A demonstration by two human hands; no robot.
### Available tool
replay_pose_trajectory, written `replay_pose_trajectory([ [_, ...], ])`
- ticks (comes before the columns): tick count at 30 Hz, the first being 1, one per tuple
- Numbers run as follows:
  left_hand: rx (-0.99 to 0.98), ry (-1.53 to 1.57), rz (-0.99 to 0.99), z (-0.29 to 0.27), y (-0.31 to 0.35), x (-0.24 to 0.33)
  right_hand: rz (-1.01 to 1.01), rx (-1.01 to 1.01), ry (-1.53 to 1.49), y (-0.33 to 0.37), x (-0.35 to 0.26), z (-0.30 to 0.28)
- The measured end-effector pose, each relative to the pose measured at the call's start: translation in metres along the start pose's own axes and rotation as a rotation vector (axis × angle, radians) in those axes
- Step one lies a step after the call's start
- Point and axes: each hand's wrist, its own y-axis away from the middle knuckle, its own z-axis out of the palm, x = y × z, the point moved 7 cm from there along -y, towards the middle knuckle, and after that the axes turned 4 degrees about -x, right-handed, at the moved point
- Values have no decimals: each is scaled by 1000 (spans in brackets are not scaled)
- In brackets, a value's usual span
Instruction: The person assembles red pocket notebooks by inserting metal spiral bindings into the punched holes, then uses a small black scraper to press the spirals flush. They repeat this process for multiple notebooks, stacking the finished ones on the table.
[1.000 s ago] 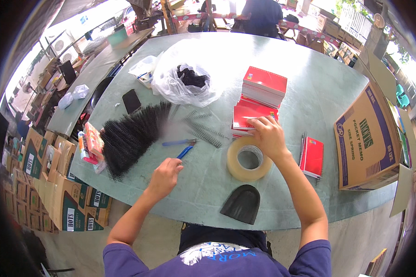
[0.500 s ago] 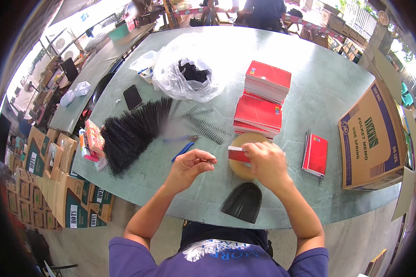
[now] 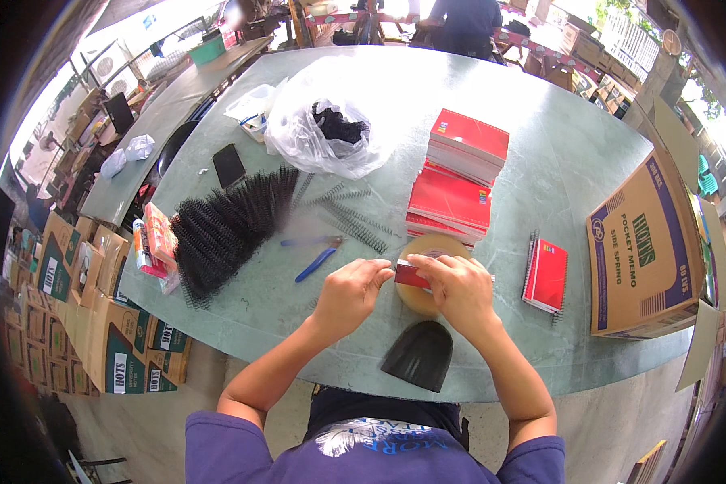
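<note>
Fingers on a small red notebook

Fingers [image 3: 379, 274] of both my hands pinch 1 small red notebook [image 3: 412, 276] above the tape roll [image 3: 427, 278] on the counter [image 3: 557, 161]. My left hand [image 3: 348, 292] grips its left end, my right hand [image 3: 458, 290] covers the rest. I judge it unbound so far: 2 red stacks [image 3: 458, 181] and the black binding coils [image 3: 226, 230] wait
</note>
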Motion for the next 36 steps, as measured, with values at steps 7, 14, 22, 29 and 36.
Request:
replay_pose_trajectory([
  [7,-49,55,-99,0,-9,-1,13,-62,-57,-2,-1,2],
  [14,-398,17,-221,-4,-12,-29,-33,-27,34,-5,-15,1],
  [22,-348,-198,-43,-16,-17,-10,29,82,-102,-12,-9,10],
  [29,-414,-177,-50,-6,-23,-14,20,43,-160,-15,-9,4],
  [36,-328,-326,148,51,42,34,234,-216,-128,-6,20,-22],
])
